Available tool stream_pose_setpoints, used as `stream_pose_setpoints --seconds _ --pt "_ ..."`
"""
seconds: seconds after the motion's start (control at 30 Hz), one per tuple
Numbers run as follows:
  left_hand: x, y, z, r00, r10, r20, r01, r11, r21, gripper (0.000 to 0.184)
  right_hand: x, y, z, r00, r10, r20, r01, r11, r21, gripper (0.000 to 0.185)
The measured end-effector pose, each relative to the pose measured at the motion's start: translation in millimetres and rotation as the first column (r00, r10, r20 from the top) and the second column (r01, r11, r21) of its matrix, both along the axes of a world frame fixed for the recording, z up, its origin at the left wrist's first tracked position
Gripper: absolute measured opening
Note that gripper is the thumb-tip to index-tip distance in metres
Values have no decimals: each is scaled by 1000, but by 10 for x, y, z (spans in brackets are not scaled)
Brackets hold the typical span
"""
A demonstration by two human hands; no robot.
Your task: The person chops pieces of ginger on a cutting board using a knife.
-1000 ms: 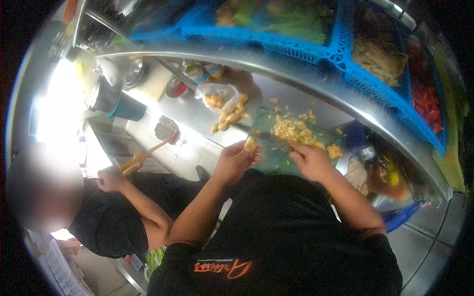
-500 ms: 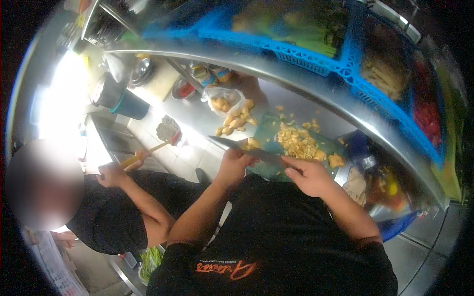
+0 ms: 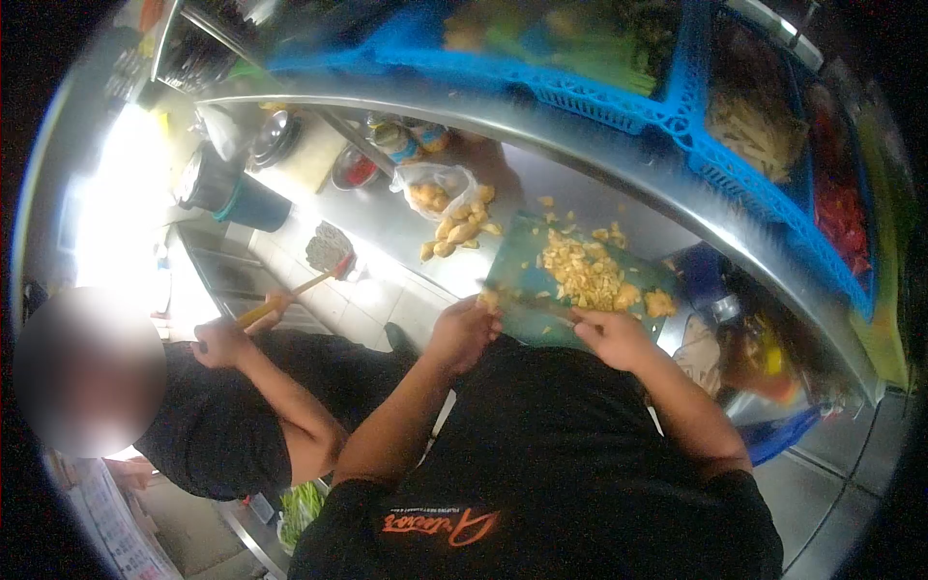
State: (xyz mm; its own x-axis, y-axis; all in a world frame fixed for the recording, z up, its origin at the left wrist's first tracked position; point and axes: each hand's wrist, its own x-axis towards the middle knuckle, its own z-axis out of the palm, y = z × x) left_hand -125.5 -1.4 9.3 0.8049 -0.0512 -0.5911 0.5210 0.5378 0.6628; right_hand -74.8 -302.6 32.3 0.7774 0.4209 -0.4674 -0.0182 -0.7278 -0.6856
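Observation:
A knife point(image 3: 541, 309), its blade smeared by motion, is gripped at the handle by my right hand point(image 3: 617, 338). The blade points left across the near side of a green cutting board point(image 3: 514, 253). My left hand point(image 3: 462, 335) pinches a small yellowish piece of ginger point(image 3: 488, 299) at the board's left edge, close to the blade. Chopped ginger point(image 3: 585, 274) is heaped on the board, with larger chunks point(image 3: 659, 304) at its right. Beyond the board lie whole peeled ginger pieces point(image 3: 462, 229), spilling from a white plastic bag point(image 3: 440, 184).
Over the counter runs a metal shelf edge point(image 3: 483, 118) with blue baskets point(image 3: 599, 106). Cans point(image 3: 391, 140) and a bowl with red contents point(image 3: 356, 169) stand at the back left. A co-worker's hand point(image 3: 220, 343) holds a wooden-handled mop point(image 3: 331, 249) close by on the left.
The knife blade has swung back from over my left hand toward the right and is now blurred. My left hand has turned slightly, and my right hand has shifted a little right.

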Motion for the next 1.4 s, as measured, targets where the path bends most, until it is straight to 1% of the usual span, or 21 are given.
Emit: stream_pose_setpoints --seconds 0.03,0.13,0.2,0.33,0.4,0.5,0.6,0.63,0.73,0.77,0.83,0.87,0.9,0.93,1.0,1.03,1.13,1.2,1.23,1.3,1.4 --pt "1 -2 81 1000 -13 28 12 999 48 33 11 -35 -8 999 -26 -45 23 997 -77 43" --pt "51 24 298 995 -40 86 24 983 181 40 40 -261 -201 994 -71 -80 76 996 50 44" --pt "115 33 339 996 -57 74 36 967 254 44 22 -214 -92 996 -63 -62 71 988 139 44" --pt "188 0 324 995 -32 97 20 992 121 44 11 49 117 998 -31 52 11 936 352 45" --pt "203 1 265 996 -23 86 17 997 75 47 24 188 263 997 5 78 -30 946 322 45" --pt "181 -72 297 983 -48 177 28 993 112 38 44 294 397 988 79 134 -112 959 261 43" --pt "184 -32 237 971 -148 190 84 947 309 48 46 357 565 975 124 186 -155 975 161 43" --pt "165 13 153 965 -147 217 83 956 281 48 44 373 607 971 134 200 -161 979 123 43" --pt "60 225 -383 945 -142 296 87 978 192 46 6 382 625 938 142 316 -181 979 98 43" --pt "27 274 -527 937 -139 322 91 983 160 46 10 368 501 942 99 321 -143 983 116 44" --pt "16 236 -406 967 -77 242 74 997 21 43 36 260 61 944 15 330 -67 987 149 45" --pt "66 135 -13 991 -28 132 39 996 -81 40 57 158 -51 968 -12 250 -23 990 138 45" --pt "105 64 254 1000 12 15 -9 984 -178 37 86 46 -150 985 -41 169 20 992 125 45" --pt "115 24 334 999 16 47 -12 996 -89 36 110 1 -194 994 -66 88 57 993 107 45" --pt "87 -44 391 996 16 93 -24 996 88 35 72 17 -141 991 -74 108 46 970 239 44" --pt "69 -56 372 997 1 81 -11 993 121 33 20 5 -99 990 -89 113 51 952 303 44" --pt "152 -75 312 990 -89 109 64 975 215 31 -29 199 264 989 -4 148 -43 949 314 45" --pt "161 -49 257 969 -189 159 141 952 272 30 -16 287 407 972 64 228 -114 970 213 44" --pt "156 -48 235 976 -177 126 134 947 291 31 -1 309 434 960 104 262 -149 976 161 43" --pt "165 -96 335 988 -139 63 111 938 328 34 82 266 273 985 35 168 -62 986 153 41" --pt "146 11 314 996 -72 52 71 997 29 38 182 93 -101 996 -53 67 40 984 176 39"
